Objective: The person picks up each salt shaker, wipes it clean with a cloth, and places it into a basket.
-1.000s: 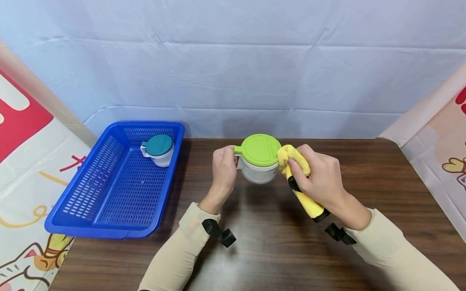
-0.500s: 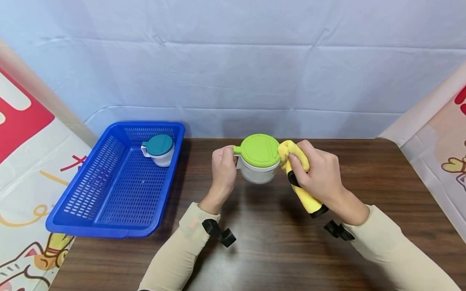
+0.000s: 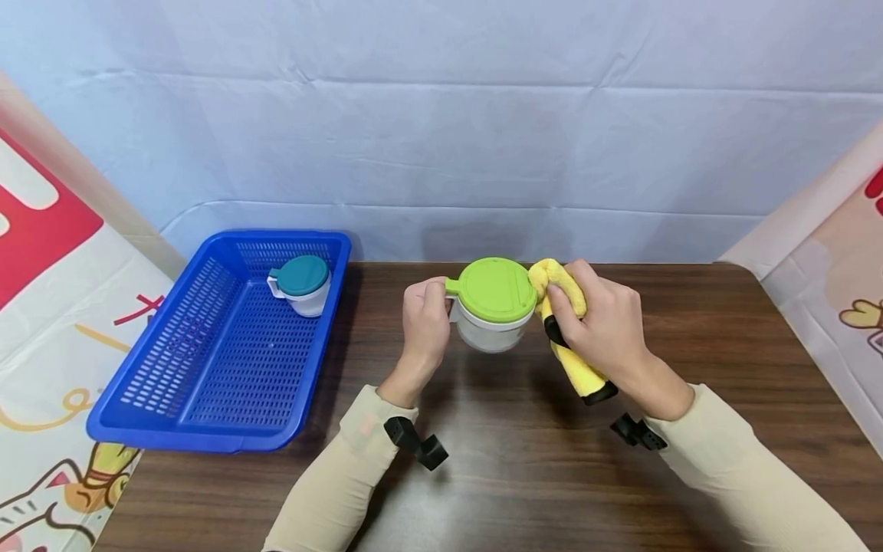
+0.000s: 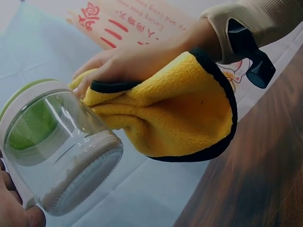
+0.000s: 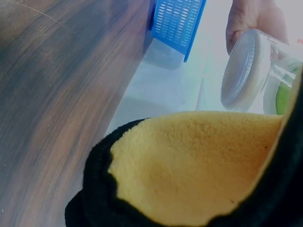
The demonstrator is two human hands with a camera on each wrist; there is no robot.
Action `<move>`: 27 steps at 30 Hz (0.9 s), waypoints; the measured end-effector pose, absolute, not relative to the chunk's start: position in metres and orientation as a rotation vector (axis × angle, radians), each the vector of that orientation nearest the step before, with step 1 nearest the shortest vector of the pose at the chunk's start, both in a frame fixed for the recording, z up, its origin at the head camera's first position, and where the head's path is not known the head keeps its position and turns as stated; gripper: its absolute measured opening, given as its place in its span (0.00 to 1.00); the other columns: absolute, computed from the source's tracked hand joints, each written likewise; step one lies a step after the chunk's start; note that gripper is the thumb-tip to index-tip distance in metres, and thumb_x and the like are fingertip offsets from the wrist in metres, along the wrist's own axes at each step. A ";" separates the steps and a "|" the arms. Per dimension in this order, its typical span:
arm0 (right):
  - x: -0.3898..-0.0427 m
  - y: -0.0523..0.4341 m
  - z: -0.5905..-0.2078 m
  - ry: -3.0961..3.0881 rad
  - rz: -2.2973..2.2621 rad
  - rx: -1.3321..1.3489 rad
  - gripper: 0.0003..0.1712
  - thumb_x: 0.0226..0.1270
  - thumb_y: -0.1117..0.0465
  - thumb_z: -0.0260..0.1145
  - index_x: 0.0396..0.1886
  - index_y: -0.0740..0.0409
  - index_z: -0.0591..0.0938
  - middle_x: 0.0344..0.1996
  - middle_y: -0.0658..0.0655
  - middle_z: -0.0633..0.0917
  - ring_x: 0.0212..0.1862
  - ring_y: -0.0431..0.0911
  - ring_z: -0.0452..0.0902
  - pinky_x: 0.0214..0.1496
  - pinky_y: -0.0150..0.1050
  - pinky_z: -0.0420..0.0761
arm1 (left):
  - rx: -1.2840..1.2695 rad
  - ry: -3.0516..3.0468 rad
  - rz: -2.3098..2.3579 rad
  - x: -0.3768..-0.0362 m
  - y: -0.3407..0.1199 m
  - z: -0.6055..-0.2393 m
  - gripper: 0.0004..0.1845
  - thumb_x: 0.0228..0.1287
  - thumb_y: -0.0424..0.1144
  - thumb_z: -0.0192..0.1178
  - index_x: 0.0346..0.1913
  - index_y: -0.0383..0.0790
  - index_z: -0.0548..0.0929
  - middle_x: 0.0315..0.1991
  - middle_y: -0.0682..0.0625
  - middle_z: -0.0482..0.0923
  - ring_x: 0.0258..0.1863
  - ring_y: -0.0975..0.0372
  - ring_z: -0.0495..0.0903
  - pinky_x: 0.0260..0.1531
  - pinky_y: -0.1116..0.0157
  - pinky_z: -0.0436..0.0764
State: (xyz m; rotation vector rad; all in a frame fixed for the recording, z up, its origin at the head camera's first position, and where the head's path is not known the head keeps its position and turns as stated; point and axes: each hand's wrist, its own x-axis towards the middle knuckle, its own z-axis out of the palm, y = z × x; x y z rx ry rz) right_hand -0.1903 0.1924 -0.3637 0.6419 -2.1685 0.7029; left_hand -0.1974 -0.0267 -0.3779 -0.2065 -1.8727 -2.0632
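A clear jar [image 3: 488,331] [image 4: 61,151] [image 5: 246,71] with a lime green lid [image 3: 494,287] is held above the dark wooden table [image 3: 510,468]. My left hand [image 3: 424,322] grips its handle on the left side. My right hand [image 3: 607,326] [image 4: 137,59] grips a yellow cloth with black trim [image 3: 569,337] [image 4: 175,113] [image 5: 189,165] and presses it against the jar's right side, at the lid's edge.
A blue perforated basket [image 3: 221,345] [image 5: 177,23] sits at the left of the table, holding a white cup with a teal lid [image 3: 300,284] in its far corner. A pale sheet [image 3: 441,115] hangs behind the table. Printed banners flank both sides.
The jar has tipped slightly toward me and shifted a little right. My right hand with the cloth has moved up and back along the lid's right edge.
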 end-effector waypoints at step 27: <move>-0.190 0.203 -0.366 -2.165 0.668 0.536 0.13 0.66 0.53 0.61 0.31 0.59 0.76 0.12 0.52 0.69 0.12 0.43 0.62 0.15 0.42 0.63 | -0.156 -1.799 -2.117 -0.201 -0.027 -0.375 0.18 0.62 0.31 0.39 0.13 0.36 0.61 0.11 0.54 0.52 0.13 0.64 0.51 0.18 0.68 0.53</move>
